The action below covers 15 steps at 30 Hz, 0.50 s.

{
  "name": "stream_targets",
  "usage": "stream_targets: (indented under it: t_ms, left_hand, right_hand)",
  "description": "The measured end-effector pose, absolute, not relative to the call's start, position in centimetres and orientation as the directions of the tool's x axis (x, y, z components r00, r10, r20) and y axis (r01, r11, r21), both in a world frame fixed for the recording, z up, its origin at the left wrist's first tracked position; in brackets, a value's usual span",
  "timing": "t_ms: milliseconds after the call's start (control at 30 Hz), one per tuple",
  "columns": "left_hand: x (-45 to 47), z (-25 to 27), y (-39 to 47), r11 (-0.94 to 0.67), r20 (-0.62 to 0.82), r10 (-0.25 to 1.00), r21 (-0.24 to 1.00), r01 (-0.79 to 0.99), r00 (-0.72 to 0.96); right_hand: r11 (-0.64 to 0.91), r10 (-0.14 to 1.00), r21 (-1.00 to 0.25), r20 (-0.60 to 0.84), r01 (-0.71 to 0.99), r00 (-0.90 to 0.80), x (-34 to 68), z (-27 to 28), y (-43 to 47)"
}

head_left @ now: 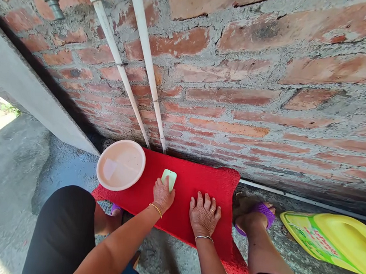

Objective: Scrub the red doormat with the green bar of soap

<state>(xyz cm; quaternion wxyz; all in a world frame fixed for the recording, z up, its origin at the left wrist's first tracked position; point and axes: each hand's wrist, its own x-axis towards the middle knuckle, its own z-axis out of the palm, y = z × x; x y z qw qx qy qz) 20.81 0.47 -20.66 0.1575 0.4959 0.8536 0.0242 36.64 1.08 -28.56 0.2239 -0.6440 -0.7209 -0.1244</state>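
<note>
My left hand [163, 194], with a gold-coloured bracelet at the wrist, is closed on a pale green rounded block [169, 178]. The block rests on a red cloth [192, 181], and its underside is hidden, so I cannot tell its exact kind. Flat on the same cloth, to the right, lies my right hand [204, 213] with fingers spread, a ring on one finger and a silver bangle at the wrist. The cloth is draped over a low support and hangs down at its front right corner. Left of my left hand, a pale pink basin [121, 165] holds clear water.
A brick wall [232, 103] rises directly behind the cloth, with two white pipes [147, 63] running down it. A metal tap [53, 0] juts out at upper left. A yellow detergent jug [335, 241] lies at right by my purple-sandalled foot [257, 217]. A grey slab [33, 76] leans at left.
</note>
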Motion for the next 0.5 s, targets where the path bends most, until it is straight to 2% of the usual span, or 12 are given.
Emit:
stream_targets:
  t_ms: [100,167,233,400,500]
  left_hand:
    - [23.8,-22.2,-1.1,0.306,-0.231,0.939,0.217,0.927,-0.256]
    - [24.4,-22.9,-1.9,0.245,-0.221,0.956,0.233,0.941,-0.195]
    - [23.4,-23.1,-2.4,0.274,-0.216,0.950,0.240,0.931,-0.224]
    - [17.4,-22.3,-2.7,0.498,-0.185,0.866,0.233,0.835,-0.465]
    - [16.2,-21.9,-2.9,0.558,-0.173,0.829,0.205,0.804,-0.532]
  right_hand:
    - [0.135,0.881,-0.087,0.466,0.987,-0.080,36.7,-28.4,1.0]
    - [0.130,0.894,-0.097,0.442,0.987,-0.074,36.6,-28.2,0.9]
    - [0.127,0.897,-0.110,0.436,0.986,-0.067,36.6,-28.2,0.9]
    - [0.128,0.892,-0.141,0.449,0.982,-0.052,36.4,-28.2,1.0]
    - [0.128,0.897,-0.163,0.440,0.978,-0.045,36.5,-28.3,1.1]
